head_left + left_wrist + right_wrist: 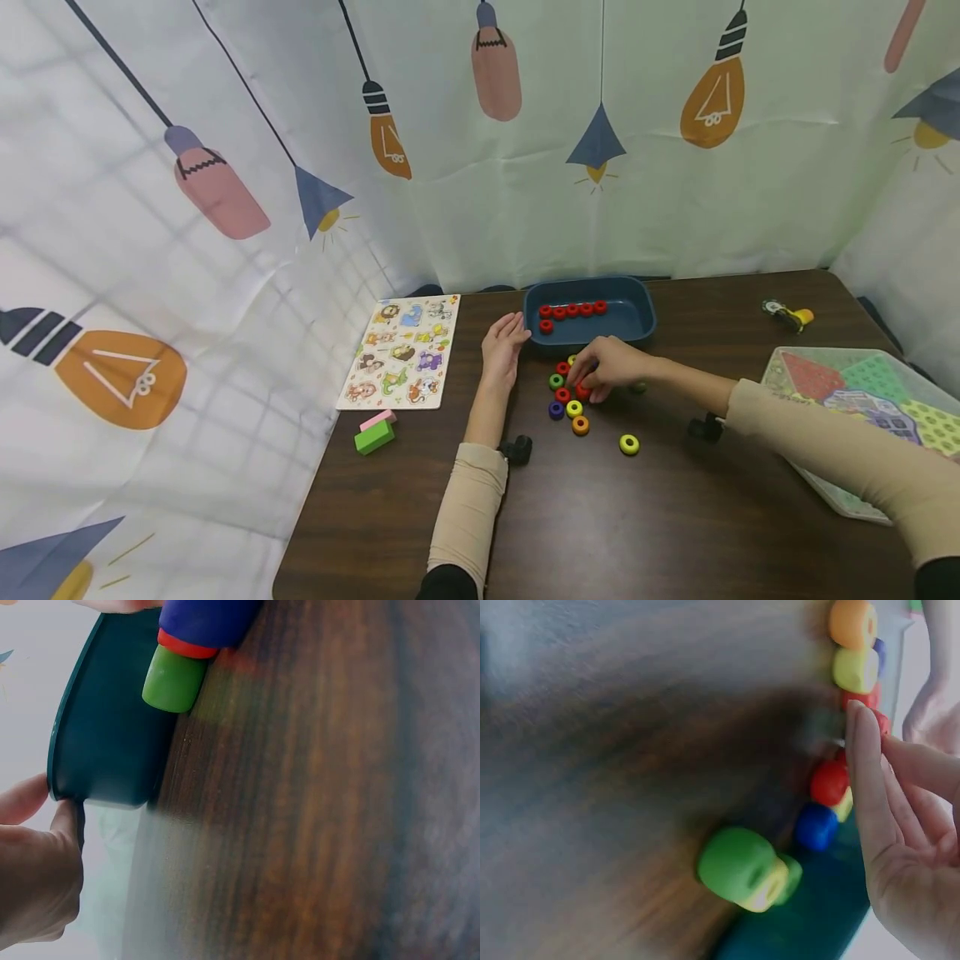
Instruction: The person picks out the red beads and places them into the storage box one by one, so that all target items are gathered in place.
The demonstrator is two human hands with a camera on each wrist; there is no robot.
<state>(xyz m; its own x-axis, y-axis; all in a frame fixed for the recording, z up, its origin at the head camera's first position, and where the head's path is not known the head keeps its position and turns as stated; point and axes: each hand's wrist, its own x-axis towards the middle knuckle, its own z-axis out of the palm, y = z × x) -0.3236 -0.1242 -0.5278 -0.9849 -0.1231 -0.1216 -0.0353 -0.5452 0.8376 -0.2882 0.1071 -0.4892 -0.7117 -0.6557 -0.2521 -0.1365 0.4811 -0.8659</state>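
Note:
My left hand (504, 346) is at the left end of a dark blue tray (641, 329); in the left wrist view its thumb and a finger (26, 796) hold the tray's corner. Several red ring beads (573, 310) lie in a row inside the tray, with another red one in front. My right hand (611, 367) reaches over the loose beads before the tray and pinches a red ring bead (582, 391) with its fingertips. Around it lie a green bead (556, 381), a purple bead (556, 410), a yellow bead (574, 408) and an orange bead (581, 426).
One yellow bead (629, 444) lies apart, nearer the front. To the left are an animal picture board (401, 354) and green (374, 437) and pink blocks (378, 420). A clear container with colourful pieces (783, 362) stands right, behind it a small yellow-ended object (802, 317).

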